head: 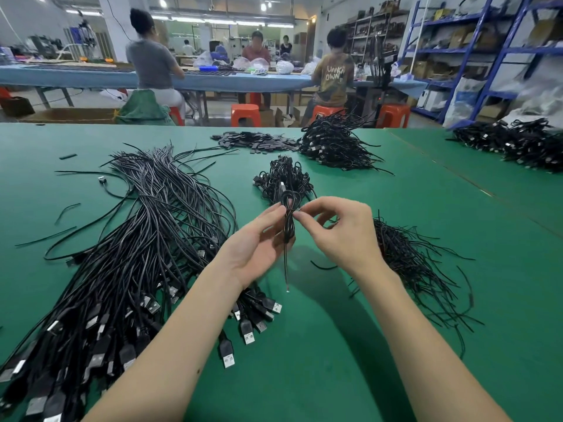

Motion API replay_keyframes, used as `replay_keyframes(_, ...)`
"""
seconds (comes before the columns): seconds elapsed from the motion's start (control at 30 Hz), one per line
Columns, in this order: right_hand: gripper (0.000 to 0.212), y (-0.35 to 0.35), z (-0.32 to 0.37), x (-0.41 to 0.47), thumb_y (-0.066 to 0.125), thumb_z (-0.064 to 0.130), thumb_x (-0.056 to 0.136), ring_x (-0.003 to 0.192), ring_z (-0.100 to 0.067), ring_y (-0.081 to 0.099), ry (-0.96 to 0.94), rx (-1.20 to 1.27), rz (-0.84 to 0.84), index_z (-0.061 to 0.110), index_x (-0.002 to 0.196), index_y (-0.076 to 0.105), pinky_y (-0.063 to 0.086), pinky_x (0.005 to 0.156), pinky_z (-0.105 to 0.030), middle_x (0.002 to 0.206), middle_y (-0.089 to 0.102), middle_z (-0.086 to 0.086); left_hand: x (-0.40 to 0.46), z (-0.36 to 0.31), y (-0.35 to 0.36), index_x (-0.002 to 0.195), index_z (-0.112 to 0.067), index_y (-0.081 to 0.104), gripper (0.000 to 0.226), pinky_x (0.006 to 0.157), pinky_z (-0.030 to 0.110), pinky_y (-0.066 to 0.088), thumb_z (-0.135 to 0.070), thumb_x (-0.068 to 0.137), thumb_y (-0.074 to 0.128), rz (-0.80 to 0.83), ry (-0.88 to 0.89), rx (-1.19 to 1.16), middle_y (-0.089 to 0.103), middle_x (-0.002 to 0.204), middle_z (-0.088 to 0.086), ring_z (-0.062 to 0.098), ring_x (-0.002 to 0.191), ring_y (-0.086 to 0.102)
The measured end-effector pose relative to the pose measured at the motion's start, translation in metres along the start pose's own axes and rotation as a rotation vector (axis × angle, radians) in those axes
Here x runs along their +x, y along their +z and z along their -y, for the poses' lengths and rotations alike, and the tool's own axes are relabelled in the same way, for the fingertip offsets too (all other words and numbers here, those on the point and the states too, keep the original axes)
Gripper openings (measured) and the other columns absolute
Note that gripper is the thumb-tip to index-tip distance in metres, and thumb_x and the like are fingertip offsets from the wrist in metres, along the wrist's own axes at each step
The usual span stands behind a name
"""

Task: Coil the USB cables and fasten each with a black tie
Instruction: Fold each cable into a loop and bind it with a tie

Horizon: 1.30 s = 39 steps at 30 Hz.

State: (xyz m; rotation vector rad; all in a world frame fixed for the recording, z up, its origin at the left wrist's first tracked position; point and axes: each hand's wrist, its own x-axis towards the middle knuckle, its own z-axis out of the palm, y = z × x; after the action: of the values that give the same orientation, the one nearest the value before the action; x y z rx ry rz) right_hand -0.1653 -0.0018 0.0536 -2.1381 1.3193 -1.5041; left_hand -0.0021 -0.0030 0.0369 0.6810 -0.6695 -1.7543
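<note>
A green bench [335, 376] carries a broad sheaf of loose USB cables [146, 239] left of the worker's hands, tied bundles [285, 178] just beyond them, and a heap of ties [411, 260] to their right. Above the bench, the left hand [259, 245] grips a coiled cable [289, 220], while the right hand [344, 233] has its fingers [304, 214] pinched together at the coil's waist.

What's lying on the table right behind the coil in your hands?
A small heap of coiled cables lies on the green table behind the held coil. The coil and fingers cover its near edge.
</note>
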Motion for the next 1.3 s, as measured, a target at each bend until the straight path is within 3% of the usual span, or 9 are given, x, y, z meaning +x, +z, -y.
replay_keyframes(0.2,0.007,0.001,0.009,0.002,0.076,0.014,0.071,0.045,-0.005,0.049,1.175,1.23,0.312,0.011,0.066,0.073,0.034,0.037,-0.01,0.064,0.06,0.002,0.002,-0.001,0.0,0.113,-0.01,0.068,0.038,0.072,0.023,0.055,-0.016,0.076,0.072,0.019,0.18,0.218,0.075,0.096,0.004,0.012,0.081,0.068)
replay_keyframes(0.27,0.007,0.004,0.005,0.0,0.076,0.016,0.077,0.047,-0.006,0.051,1.118,1.176,0.34,0.013,0.072,0.073,0.035,0.038,-0.011,0.068,0.063,0.003,0.001,-0.001,-0.002,0.113,-0.01,0.069,0.038,0.071,0.024,0.054,-0.017,0.076,0.072,0.015,0.153,0.23,0.074,0.095,0.005,0.013,0.079,0.067)
replay_keyframes(0.4,0.017,0.009,-0.003,-0.007,0.08,0.021,0.086,0.056,-0.007,0.061,0.506,0.482,0.21,0.026,0.1,0.07,0.049,0.052,-0.018,0.086,0.073,0.009,0.001,-0.001,-0.007,0.11,-0.012,0.069,0.035,0.065,0.024,0.053,-0.019,0.075,0.071,-0.052,0.081,0.176,0.071,0.077,0.002,0.013,0.066,0.063)
replay_keyframes(0.67,0.009,0.009,-0.019,-0.015,0.075,0.045,0.086,0.063,-0.003,0.065,-0.052,-0.099,0.028,0.038,0.091,0.071,0.054,0.065,-0.026,0.084,0.07,0.027,0.004,0.001,-0.013,0.074,-0.023,0.081,0.009,0.063,0.025,0.052,-0.021,0.073,0.072,-0.087,0.046,0.173,0.067,0.069,0.0,0.011,0.06,0.062)
replay_keyframes(0.87,0.011,0.02,-0.019,-0.016,0.075,0.026,0.089,0.054,-0.009,0.062,0.058,0.013,0.012,0.025,0.078,0.074,0.049,0.059,-0.022,0.074,0.072,0.015,0.007,0.005,-0.015,0.086,-0.018,0.08,0.015,0.064,0.027,0.053,-0.017,0.073,0.073,-0.1,0.08,0.176,0.071,0.075,0.003,0.012,0.063,0.064)
replay_keyframes(1.0,0.013,0.02,-0.004,-0.004,0.067,0.008,0.086,0.042,-0.006,0.048,1.065,1.186,0.202,0.006,0.074,0.071,0.032,0.035,-0.013,0.064,0.062,-0.002,0.008,0.004,-0.009,0.103,-0.014,0.069,0.022,0.067,0.021,0.055,-0.011,0.081,0.071,-0.091,0.242,0.262,0.075,0.086,0.003,0.01,0.074,0.069)
replay_keyframes(1.07,0.006,0.02,-0.003,-0.003,0.067,0.007,0.08,0.04,-0.003,0.045,1.32,1.571,0.196,0.004,0.075,0.069,0.029,0.031,-0.011,0.064,0.058,-0.001,0.008,0.005,-0.006,0.103,-0.016,0.068,0.015,0.067,0.017,0.054,-0.007,0.092,0.064,-0.101,0.302,0.375,0.074,0.081,-0.001,0.006,0.073,0.068)
replay_keyframes(1.13,0.006,0.024,-0.002,-0.005,0.069,0.013,0.084,0.041,-0.003,0.045,1.245,1.44,0.196,0.008,0.08,0.069,0.027,0.032,-0.011,0.065,0.062,0.001,0.012,0.005,-0.007,0.102,-0.018,0.068,0.014,0.064,0.017,0.053,-0.007,0.096,0.061,-0.143,0.314,0.418,0.073,0.077,-0.003,0.005,0.069,0.067)
replay_keyframes(1.3,0.035,0.049,-0.012,-0.028,0.063,0.04,0.098,0.055,-0.01,0.054,0.63,0.358,0.068,0.017,0.075,0.076,0.041,0.055,-0.024,0.065,0.07,-0.002,0.055,-0.012,-0.022,0.116,-0.013,0.065,0.019,0.08,0.029,0.053,-0.011,0.097,0.062,-0.402,0.268,0.379,0.068,0.1,0.005,0.017,0.085,0.059)
